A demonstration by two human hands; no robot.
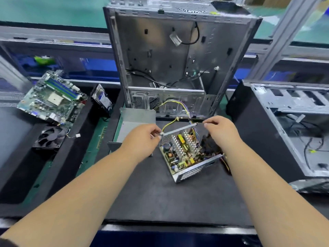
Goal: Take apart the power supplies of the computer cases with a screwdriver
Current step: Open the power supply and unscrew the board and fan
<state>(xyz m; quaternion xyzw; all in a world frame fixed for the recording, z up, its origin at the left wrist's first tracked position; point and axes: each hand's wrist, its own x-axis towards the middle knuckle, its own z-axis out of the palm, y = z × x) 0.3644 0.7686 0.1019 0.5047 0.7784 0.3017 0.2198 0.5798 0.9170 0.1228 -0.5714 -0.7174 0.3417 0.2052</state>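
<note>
Perforated steel walls the open power supply (pixel 187 154) at centre, six o'clock of the computer case (pixel 170 56). Left hand (pixel 142 139) and right hand (pixel 220 129) pinch its far rim narrowly. No legible writing.

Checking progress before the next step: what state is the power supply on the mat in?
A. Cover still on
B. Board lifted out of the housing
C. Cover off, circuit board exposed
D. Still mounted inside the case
C: the power supply sits open on the mat, its circuit board exposed inside the housing, both hands at its upper rim.
</note>
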